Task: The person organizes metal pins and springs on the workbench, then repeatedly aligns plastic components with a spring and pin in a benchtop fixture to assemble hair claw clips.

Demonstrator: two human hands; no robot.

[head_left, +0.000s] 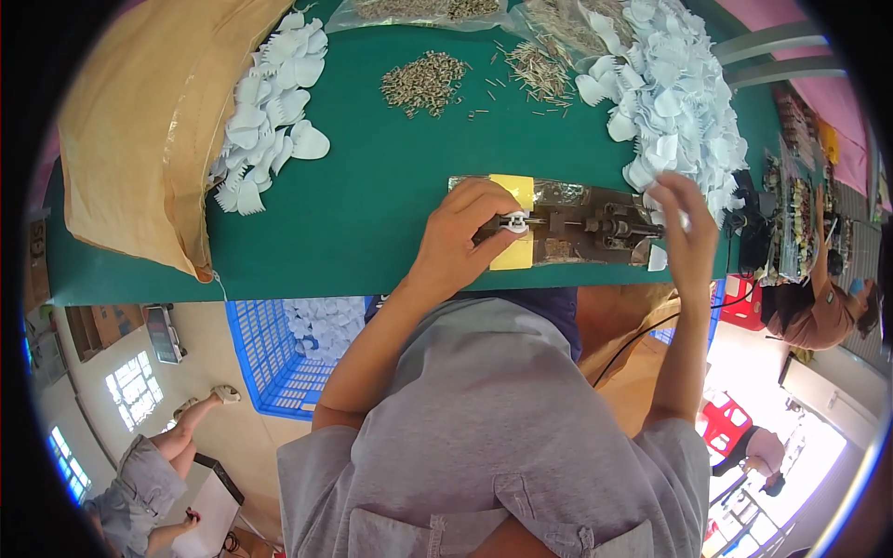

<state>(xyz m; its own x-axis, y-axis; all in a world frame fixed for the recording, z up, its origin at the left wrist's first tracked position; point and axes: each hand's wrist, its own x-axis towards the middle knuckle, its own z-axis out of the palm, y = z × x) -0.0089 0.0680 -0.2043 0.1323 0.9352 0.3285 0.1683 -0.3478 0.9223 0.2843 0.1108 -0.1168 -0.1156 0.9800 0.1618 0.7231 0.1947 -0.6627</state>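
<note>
The left hand (459, 228) pinches a small white clip (514, 222) between thumb and fingers at the left end of a metal tool (577, 223), by the near edge of the green table (372, 177). The right hand (690, 244) is blurred over the tool's right end, its fingers bent; whether it holds anything, I cannot tell. The clip looks like light, stiff plastic, probably smooth enough to slip if pinched loosely. Its broad sides seem the best place to take hold. The pale toothed pieces (684, 112) heaped toward the table's far right corner look similarly light; their thin teeth could snap, so the rounded ends seem safer to grasp.
</note>
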